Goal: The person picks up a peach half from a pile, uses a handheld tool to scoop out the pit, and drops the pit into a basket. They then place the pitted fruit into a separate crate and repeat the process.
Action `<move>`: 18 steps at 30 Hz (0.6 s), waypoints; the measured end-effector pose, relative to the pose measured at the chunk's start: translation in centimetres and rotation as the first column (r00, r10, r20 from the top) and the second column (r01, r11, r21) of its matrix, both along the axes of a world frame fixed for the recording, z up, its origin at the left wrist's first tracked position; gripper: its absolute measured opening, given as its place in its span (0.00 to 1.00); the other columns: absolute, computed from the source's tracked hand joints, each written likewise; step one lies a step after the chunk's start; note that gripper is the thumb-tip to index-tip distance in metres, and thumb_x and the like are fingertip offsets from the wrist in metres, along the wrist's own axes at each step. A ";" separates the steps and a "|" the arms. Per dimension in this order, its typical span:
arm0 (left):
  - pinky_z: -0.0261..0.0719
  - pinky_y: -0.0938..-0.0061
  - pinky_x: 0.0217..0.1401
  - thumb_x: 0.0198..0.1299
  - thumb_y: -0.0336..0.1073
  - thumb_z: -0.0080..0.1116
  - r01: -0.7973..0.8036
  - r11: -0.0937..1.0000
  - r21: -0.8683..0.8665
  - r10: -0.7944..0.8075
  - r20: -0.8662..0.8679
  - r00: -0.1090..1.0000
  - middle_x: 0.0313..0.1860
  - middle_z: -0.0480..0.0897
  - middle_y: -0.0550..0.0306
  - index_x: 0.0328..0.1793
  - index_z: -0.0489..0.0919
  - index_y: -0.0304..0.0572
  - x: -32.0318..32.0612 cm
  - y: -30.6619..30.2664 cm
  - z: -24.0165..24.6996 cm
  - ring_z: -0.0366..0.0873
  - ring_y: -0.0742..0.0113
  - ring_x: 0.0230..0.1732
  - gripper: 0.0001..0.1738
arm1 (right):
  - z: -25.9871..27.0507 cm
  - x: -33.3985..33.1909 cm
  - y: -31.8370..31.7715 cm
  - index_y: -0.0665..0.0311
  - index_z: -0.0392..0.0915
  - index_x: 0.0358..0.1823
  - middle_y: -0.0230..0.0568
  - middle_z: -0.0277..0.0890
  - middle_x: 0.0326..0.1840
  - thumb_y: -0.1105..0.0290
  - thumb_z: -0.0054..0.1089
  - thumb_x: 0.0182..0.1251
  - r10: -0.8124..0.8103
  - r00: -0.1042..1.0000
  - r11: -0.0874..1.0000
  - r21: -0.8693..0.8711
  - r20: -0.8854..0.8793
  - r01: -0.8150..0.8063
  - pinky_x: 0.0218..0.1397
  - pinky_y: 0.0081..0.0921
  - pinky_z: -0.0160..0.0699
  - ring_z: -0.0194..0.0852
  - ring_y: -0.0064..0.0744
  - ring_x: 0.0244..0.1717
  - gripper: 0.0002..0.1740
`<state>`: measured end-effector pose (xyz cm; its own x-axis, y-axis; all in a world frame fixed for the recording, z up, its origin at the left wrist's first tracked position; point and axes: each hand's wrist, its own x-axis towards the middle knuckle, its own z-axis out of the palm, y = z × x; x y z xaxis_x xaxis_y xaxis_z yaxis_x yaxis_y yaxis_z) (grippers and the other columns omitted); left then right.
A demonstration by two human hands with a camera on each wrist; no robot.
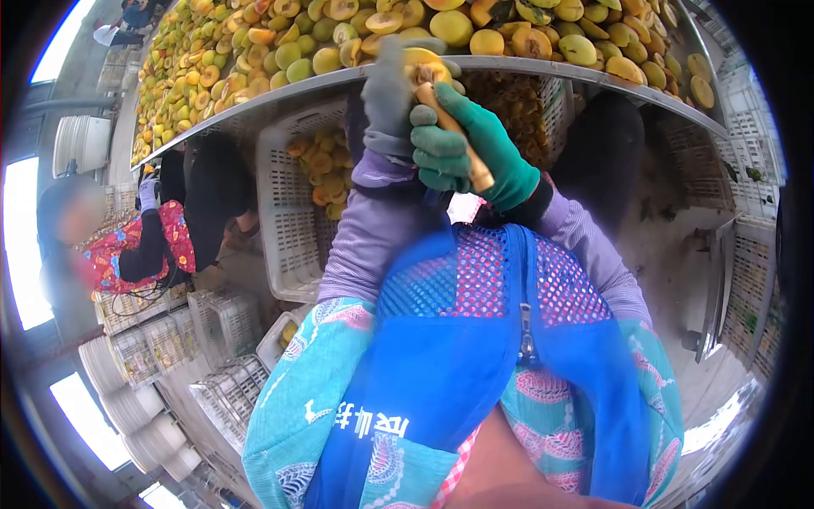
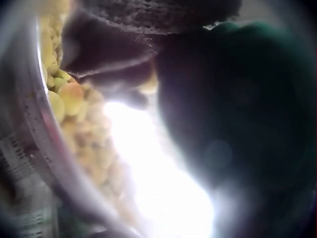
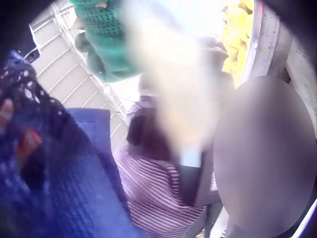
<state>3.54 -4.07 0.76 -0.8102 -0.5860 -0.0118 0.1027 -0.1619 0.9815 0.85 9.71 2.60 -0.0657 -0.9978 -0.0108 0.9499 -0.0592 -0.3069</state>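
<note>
In the head view my left hand, in a grey glove and partly blurred, grips a yellow fruit at the trough's near edge. My right hand, green-gloved, has its fingers curled round a wooden handle whose upper end meets the fruit; the tool's tip is hidden. The left wrist view shows the dark grey glove above and the green glove at the right, both very dark. A blurred pale handle crosses the right wrist view beside the green glove.
A metal-rimmed trough of cut and whole fruit spans the top. Below it stand a white crate with fruit pieces and another with brownish scraps. Stacked crates and tubs, and a person in a red patterned garment, are at the left.
</note>
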 end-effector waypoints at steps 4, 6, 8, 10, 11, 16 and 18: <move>0.78 0.78 0.30 0.70 0.54 0.42 -0.349 0.899 0.262 0.340 0.082 0.937 0.28 0.83 0.51 0.45 0.79 0.37 4.6 -3.5 3.0 0.82 0.63 0.29 0.26 | -1.2 0.1 1.5 0.55 0.66 0.36 0.22 0.55 0.16 0.46 0.41 0.75 -0.120 0.992 0.975 0.192 0.041 0.110 0.17 0.17 0.52 0.50 0.17 0.13 0.20; 0.80 0.65 0.39 0.60 0.56 0.54 -0.195 0.597 -0.778 0.537 0.207 0.818 0.36 0.84 0.45 0.46 0.80 0.38 6.4 -10.2 -0.1 0.83 0.52 0.37 0.26 | -6.7 -1.6 2.6 0.55 0.66 0.35 0.22 0.56 0.17 0.48 0.44 0.75 -0.162 0.979 0.929 0.353 0.126 0.109 0.18 0.17 0.53 0.50 0.17 0.14 0.19; 0.78 0.58 0.47 0.54 0.54 0.59 0.215 0.118 -0.970 0.628 0.241 0.740 0.41 0.84 0.42 0.45 0.81 0.38 4.8 -11.8 0.3 0.81 0.45 0.43 0.26 | -10.8 -2.1 2.9 0.56 0.69 0.35 0.23 0.62 0.20 0.52 0.49 0.73 -0.121 0.989 0.809 0.586 0.084 0.049 0.19 0.16 0.59 0.55 0.17 0.16 0.16; 0.76 0.53 0.52 0.52 0.52 0.60 0.336 0.098 -0.937 0.556 0.331 0.762 0.44 0.83 0.40 0.45 0.81 0.39 -0.2 -11.6 0.9 0.79 0.41 0.48 0.24 | -9.4 -1.8 2.7 0.58 0.72 0.36 0.28 0.65 0.19 0.49 0.51 0.71 -0.090 0.971 0.781 0.589 -0.222 0.207 0.21 0.19 0.62 0.60 0.21 0.16 0.19; 0.76 0.53 0.52 0.52 0.47 0.58 0.525 0.200 -0.827 0.578 0.533 0.619 0.45 0.83 0.39 0.43 0.82 0.39 -2.8 -12.3 0.4 0.79 0.39 0.48 0.20 | -8.0 -1.7 2.7 0.58 0.74 0.36 0.31 0.66 0.18 0.47 0.51 0.70 -0.067 0.926 0.771 0.570 -0.371 0.284 0.22 0.21 0.64 0.62 0.23 0.15 0.20; 0.81 0.73 0.40 0.56 0.38 0.56 0.240 0.710 -0.662 0.161 0.484 0.860 0.43 0.85 0.51 0.56 0.81 0.39 -1.9 -14.1 2.1 0.84 0.65 0.41 0.22 | -5.9 -2.0 1.7 0.64 0.73 0.46 0.35 0.73 0.24 0.55 0.51 0.73 -0.173 0.127 0.603 -0.003 -0.977 0.797 0.22 0.25 0.65 0.73 0.29 0.21 0.17; 0.80 0.82 0.34 0.59 0.33 0.52 0.175 0.953 -0.249 -0.089 0.325 0.942 0.42 0.84 0.56 0.56 0.80 0.36 -0.4 -9.9 2.9 0.82 0.73 0.39 0.19 | -2.9 -2.0 0.4 0.65 0.73 0.45 0.49 0.76 0.26 0.56 0.52 0.72 -0.172 -0.111 0.602 -0.193 -0.979 0.775 0.27 0.38 0.70 0.76 0.48 0.26 0.17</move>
